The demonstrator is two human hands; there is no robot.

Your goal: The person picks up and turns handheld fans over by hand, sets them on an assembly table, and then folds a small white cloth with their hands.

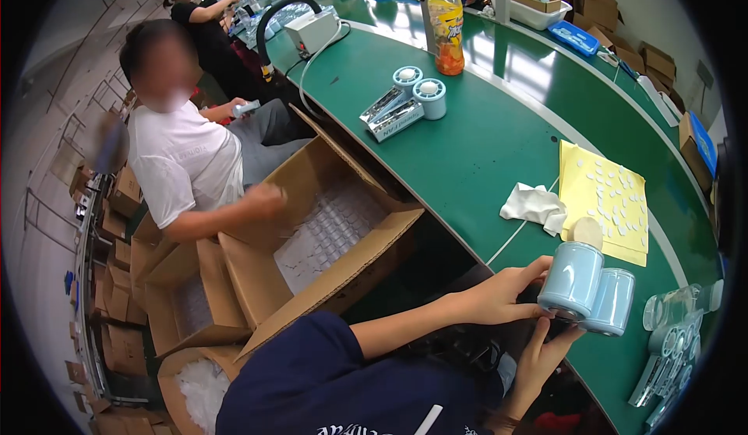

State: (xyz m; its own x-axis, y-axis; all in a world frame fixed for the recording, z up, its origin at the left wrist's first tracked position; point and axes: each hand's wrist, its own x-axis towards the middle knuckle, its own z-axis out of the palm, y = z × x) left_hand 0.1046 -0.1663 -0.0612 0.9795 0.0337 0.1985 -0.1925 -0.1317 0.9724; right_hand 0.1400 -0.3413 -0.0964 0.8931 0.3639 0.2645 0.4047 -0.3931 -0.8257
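Over the edge of the green bench, two light blue handheld fans are held side by side, their glossy round heads showing: a left fan [571, 279] and a right fan [610, 302]. My left hand [506, 293] reaches in from the left, its fingers closed at the left fan's side and lower rim. From below, my right hand [547, 351] closes around the undersides of the fans; its grip is partly hidden. Behind the left fan's top shows a beige round piece [584, 232]. A yellow sheet [604, 240] with many small white pieces lies beyond, beside a crumpled white cloth [534, 207].
Two more fans [409, 101] lie on the bench [467, 162] near a drink bottle [446, 30]. A clear bottle [678, 306] and a fan cluster [666, 365] are at right. Left, a seated co-worker [187, 154] reaches over an open carton [335, 217] holding clear plastic trays.
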